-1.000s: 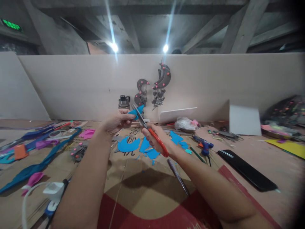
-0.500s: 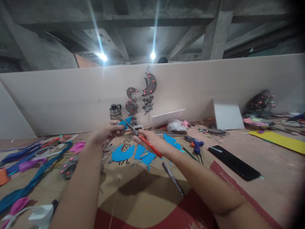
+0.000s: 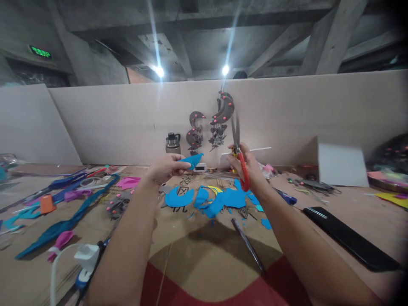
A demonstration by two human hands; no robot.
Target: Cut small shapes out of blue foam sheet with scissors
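My left hand (image 3: pixel 168 168) pinches a small pointed piece of blue sheet (image 3: pixel 193 161), its tip turned to the right. To its right, my right hand (image 3: pixel 247 163) is closed around the red handles of a pair of scissors (image 3: pixel 243 172). The blades point upward, slightly parted and apart from the blue piece. A yellow bit, too small to make out, shows beside the right fingers. Below both hands, a round blue cutout (image 3: pixel 179 197) and other blue scraps (image 3: pixel 234 196) lie on the cardboard (image 3: pixel 178 250), with a yellow crescent (image 3: pixel 216 190) among them.
A pen (image 3: pixel 247 245) and a black phone (image 3: pixel 350 238) lie in front on the right. Two dark moon-shaped hangings (image 3: pixel 225 108) are against the white board, near a bottle (image 3: pixel 173 143). Ribbons (image 3: pixel 70 221) and a white charger (image 3: pixel 86 257) are at left.
My right hand has carried the scissors away from the blue piece, turning the blades upward. The left hand keeps hold of the blue piece. The view has swung left.
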